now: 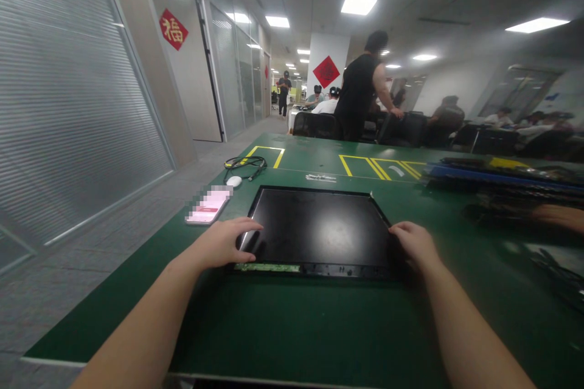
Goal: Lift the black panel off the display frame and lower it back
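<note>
Panel [314, 225] lies on the worktop [301, 322], left grip [223, 245] spread at its left edge, right grip [415, 244] pinching the opposite edge. Step: apparently positioning; next move likely needs two-sided support.

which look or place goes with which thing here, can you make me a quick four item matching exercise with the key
Things
1. phone
2. left hand
3. cable
4. right hand

Looks and places
A. at the right edge of the dark panel
B. black, lying in loops
C. at the panel's left edge
D. pinkish lit screen

Right pairs: 1-D, 2-C, 3-B, 4-A
</note>
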{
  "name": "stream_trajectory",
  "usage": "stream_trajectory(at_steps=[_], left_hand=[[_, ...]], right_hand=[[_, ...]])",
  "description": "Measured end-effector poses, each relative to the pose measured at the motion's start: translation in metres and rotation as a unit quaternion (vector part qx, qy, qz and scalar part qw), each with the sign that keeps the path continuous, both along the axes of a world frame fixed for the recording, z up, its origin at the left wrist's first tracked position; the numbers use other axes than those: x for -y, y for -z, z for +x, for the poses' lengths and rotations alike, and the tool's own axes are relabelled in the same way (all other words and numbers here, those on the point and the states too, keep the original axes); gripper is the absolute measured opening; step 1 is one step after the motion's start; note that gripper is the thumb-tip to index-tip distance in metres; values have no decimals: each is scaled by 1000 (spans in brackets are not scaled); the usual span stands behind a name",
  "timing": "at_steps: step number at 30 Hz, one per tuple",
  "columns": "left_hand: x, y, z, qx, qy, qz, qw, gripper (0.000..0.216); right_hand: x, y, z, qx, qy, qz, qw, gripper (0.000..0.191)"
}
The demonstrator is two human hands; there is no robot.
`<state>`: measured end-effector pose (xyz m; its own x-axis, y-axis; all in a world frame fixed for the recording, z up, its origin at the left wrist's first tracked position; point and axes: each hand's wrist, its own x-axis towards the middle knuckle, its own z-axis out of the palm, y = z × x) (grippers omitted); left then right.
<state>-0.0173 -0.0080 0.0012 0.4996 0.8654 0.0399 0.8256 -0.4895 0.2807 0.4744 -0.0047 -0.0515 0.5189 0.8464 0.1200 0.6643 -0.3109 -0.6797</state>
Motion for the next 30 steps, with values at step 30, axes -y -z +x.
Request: stream_trajectory(at_steps=[30], left_hand=[[-29, 32, -3, 20, -149, 59, 987, 43]], right_hand=[[-5, 16, 5, 9, -16, -55, 998, 30]])
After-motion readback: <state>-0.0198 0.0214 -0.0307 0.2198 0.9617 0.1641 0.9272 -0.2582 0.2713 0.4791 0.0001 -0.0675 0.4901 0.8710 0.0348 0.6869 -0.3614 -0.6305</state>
